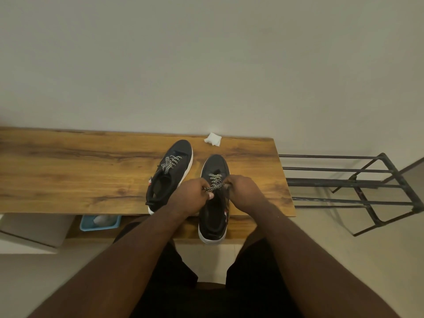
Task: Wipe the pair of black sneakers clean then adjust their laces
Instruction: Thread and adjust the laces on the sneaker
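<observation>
Sneakers: the pair of black sneakers with white soles stood on the wooden worktop (68,171), toes towards the wall; the left sneaker (171,173) lay further back and angled, the right sneaker (213,203) nearer the front edge, its heel overhanging towards the person.
Progress: judging by the crumpled white wipe (213,139) set down behind the shoes by the wall, wiping looked finished; the lace work was under way on the right sneaker, and I could not tell whether the left one had been adjusted.
Worktop: warm brown plank against a plain wall, carrying only the shoes and the wipe as far as I could see.
Rack: a black metal rack (358,187) stood to the right of the worktop, well apart from the shoes.
Tray: a blue tray (100,222) sat below the worktop's front edge.
Left hand: the left hand (192,198) had its fingers curled, pinching the black-and-white patterned lace (214,181) of the right sneaker.
Right hand: the right hand (243,191) was curled at the other side of the same lacing, seemingly gripping lace or the shoe's edge; exactly which was hidden.
Laces: the left sneaker's laces (171,162) looked threaded and lay untied across the tongue.
</observation>
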